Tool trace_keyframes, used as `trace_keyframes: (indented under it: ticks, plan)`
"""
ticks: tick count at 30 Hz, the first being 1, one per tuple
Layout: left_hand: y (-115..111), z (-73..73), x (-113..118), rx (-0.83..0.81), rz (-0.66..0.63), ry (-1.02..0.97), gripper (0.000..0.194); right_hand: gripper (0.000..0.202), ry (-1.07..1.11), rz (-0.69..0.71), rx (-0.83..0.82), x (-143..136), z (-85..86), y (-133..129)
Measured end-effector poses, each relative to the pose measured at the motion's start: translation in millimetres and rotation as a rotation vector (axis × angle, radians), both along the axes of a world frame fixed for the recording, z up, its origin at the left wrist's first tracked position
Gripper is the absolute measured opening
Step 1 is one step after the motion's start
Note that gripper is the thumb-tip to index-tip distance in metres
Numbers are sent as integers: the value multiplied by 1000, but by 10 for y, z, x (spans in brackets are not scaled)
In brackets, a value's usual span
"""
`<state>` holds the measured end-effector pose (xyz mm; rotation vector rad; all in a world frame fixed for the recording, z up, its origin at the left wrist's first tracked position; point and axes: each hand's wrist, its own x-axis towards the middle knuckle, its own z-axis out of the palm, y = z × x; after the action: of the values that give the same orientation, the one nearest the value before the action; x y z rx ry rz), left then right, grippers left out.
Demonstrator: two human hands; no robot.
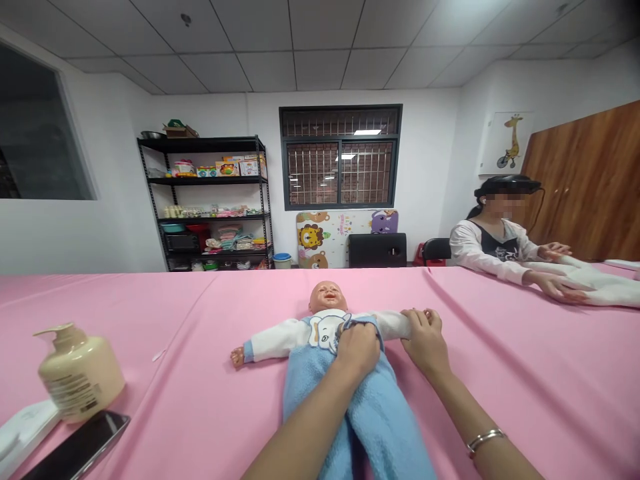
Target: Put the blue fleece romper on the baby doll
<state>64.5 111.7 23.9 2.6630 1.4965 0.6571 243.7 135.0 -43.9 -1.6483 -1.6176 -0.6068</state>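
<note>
A baby doll [327,298] lies on its back on the pink-covered table, head away from me and arms spread. It wears a fleece romper [395,420] with blue legs, white sleeves and an animal face on the chest. My left hand [359,348] is closed on the romper's chest, bunching the blue edge near the animal face. On the right, my right hand [425,340] grips the end of the white sleeve [393,325], with the doll's hand there hidden. The doll's other hand [237,358] shows bare beyond a blue cuff.
A cream pump bottle [83,377], a black phone [83,447] and a white object [30,427] sit at the left. Across the table at right, a person [493,233] wearing a headset handles a white garment [600,280]. Shelves [210,180] stand behind.
</note>
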Motion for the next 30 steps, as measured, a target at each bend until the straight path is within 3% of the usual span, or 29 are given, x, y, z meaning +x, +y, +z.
trace_keyframes:
  ticks: [6,10,12,16,18,22,26,30]
  plan:
    - [1,0,2,-15,7,22,32,46,88,-62,48,-18,26,-52]
    - [-15,19,-4,-10,17,19,34,33,220,-112,220,-34,40,-48]
    - [-24,26,-6,-8,18,14,36,44,415,-41,237,-65,46,-42]
    - [-25,17,-2,-2,7,4,32,96,1023,264,52,-144,45,-2]
    - [-14,1,2,-14,5,-10,31,105,1223,366,34,-176,59,14]
    - [18,-23,12,-27,44,-103,44,94,1155,453,85,-228,141,-24]
    - [36,-5,22,14,128,-230,59,64,973,538,9,-328,237,-98]
    - [41,0,7,153,-9,-292,57,47,931,721,-120,-479,268,-125]
